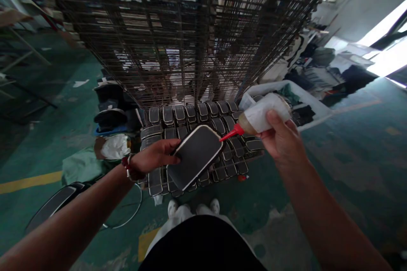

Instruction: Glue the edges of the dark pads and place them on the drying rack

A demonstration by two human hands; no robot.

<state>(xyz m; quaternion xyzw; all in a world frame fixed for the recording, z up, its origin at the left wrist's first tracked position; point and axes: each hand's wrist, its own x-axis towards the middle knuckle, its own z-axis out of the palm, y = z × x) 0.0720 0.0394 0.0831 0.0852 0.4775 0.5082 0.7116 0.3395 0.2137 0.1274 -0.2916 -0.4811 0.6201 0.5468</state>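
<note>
My left hand grips a dark, flat panel with rounded corners by its left edge, thumb on top. A pale line runs along part of the panel's rim. In my right hand is a squeeze bottle with a whitish body and a red nozzle. The nozzle points down to the left, its tip at the panel's upper right corner. Beneath the panel, many similar small dark pieces with pale edges lie in rows on a rack shelf.
A tall stack of wire racks rises just ahead. To the right stands a white plastic bin with dark items in it. Dark items are piled at left, near green cloth. A wire hoop lies on the floor.
</note>
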